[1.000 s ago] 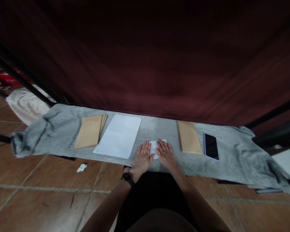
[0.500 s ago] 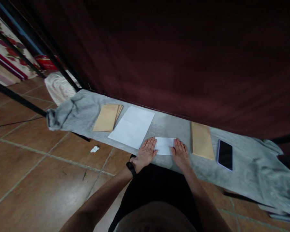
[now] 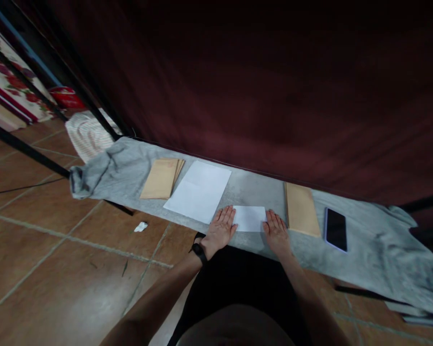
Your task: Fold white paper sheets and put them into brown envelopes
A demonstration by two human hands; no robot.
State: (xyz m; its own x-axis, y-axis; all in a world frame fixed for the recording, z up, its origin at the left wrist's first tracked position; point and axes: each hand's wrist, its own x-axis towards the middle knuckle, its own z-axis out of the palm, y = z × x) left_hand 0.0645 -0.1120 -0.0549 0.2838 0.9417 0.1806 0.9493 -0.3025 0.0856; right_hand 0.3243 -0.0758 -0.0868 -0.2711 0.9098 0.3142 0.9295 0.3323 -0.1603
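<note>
A small white folded paper (image 3: 250, 219) lies flat on the grey cloth before me. My left hand (image 3: 222, 225) rests flat at its left end, fingers stretched out. At the right end lies my right hand (image 3: 276, 230), palm down with fingers extended, its thumb by the paper's edge. Left of my left hand is a larger white sheet (image 3: 199, 190). Several brown envelopes (image 3: 161, 178) are fanned out beyond that sheet. To the right of my right hand is another brown envelope pile (image 3: 302, 209).
A phone (image 3: 335, 229) with a pale purple edge lies right of the envelopes. The grey cloth (image 3: 260, 190) covers a long narrow bench beside a dark red curtain (image 3: 238, 96). Black metal bars (image 3: 25, 149) stand at the left. A white scrap (image 3: 141, 226) is on the tiled floor.
My right hand has slid slightly right along the paper, so more of the paper's right end shows. My left hand stays at the left end. The view has shifted a little.
</note>
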